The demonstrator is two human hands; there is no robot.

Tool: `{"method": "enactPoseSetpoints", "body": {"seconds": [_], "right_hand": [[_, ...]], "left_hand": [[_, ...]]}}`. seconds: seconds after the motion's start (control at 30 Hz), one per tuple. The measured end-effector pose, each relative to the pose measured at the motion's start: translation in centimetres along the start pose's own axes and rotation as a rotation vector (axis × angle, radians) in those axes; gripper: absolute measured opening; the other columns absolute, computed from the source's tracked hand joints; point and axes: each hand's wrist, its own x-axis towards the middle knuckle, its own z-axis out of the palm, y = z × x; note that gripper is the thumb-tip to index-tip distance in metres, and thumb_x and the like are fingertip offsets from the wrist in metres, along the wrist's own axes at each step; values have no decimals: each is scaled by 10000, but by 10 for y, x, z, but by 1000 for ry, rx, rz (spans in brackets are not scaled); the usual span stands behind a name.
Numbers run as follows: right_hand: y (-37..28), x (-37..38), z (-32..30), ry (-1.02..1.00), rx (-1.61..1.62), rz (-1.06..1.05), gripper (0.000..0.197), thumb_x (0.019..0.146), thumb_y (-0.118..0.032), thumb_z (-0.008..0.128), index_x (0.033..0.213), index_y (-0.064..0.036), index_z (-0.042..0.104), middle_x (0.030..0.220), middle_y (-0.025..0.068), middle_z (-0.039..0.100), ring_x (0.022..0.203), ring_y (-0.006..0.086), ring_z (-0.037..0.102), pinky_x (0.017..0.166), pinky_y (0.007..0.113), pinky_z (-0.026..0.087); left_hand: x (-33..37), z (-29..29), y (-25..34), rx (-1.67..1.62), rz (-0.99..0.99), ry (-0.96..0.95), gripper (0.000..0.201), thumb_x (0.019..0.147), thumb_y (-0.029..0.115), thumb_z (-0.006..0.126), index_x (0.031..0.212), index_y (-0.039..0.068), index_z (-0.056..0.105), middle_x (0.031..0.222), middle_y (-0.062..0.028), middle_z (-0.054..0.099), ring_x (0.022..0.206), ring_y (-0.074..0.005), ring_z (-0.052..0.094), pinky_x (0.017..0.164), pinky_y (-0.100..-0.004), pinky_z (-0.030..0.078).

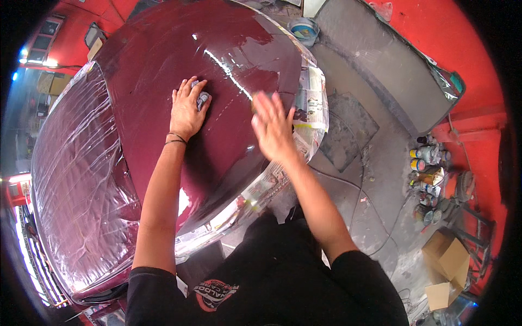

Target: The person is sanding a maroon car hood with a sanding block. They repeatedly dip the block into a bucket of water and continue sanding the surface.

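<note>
A glossy dark red car hood curves under both my hands, its surface streaked and wet-looking. My left hand rests on its middle, the fingers curled round a crumpled grey cloth that shows beside the thumb. To the right, my right hand is over the hood near its front edge, smeared by motion. Its fingers look stretched out. The surface beneath its palm is hidden.
Clear plastic film covers the windshield side. Newspaper masking borders the hood's front edge. A grey panel leans at the far right, near a bucket. Cans, a cardboard box and a cable lie along the right.
</note>
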Motion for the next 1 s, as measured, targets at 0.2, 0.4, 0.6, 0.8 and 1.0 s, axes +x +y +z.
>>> {"method": "enactPoseSetpoints", "body": {"seconds": [0.2, 0.4, 0.6, 0.8, 1.0], "right_hand": [[43, 74, -15, 17, 112, 289, 652, 1191, -517, 290, 1737, -166, 344, 1835, 69, 256, 1699, 390, 164, 1292, 794, 119], [8, -40, 6, -43, 101, 31, 664, 1183, -506, 332, 1778, -222, 259, 1855, 40, 198, 1707, 400, 135, 1283, 809, 92], [106, 116, -22, -66, 156, 254, 670, 1175, -538, 336, 1751, -197, 306, 1843, 57, 234, 1702, 396, 150, 1287, 784, 173], [28, -17, -6, -69, 117, 21, 715, 1174, -496, 364, 1783, -158, 204, 1858, 97, 167, 1702, 451, 97, 1298, 785, 123], [83, 53, -40, -228, 86, 130, 694, 1180, -530, 326, 1785, -216, 197, 1874, 50, 118, 1719, 380, 84, 1303, 773, 148]], "left_hand": [[7, 0, 3, 27, -19, -46, 450, 1089, 370, 656, 1489, 166, 643, 1663, -129, 520, 1610, -376, 395, 1336, -559, 280], [-3, -3, 2, 2, -18, -37, 435, 1073, 327, 684, 1460, 131, 664, 1635, -137, 551, 1588, -378, 433, 1327, -547, 296], [13, -2, 7, 33, 19, -27, 424, 1078, 304, 680, 1473, 149, 658, 1649, -123, 542, 1597, -375, 423, 1334, -552, 284], [-3, -4, 0, 7, -37, -36, 432, 1066, 319, 687, 1463, 152, 655, 1658, -115, 527, 1612, -356, 397, 1342, -568, 260], [11, -7, 9, -3, -39, -22, 426, 1054, 293, 702, 1449, 142, 657, 1640, -124, 540, 1598, -376, 418, 1335, -574, 284]]}}
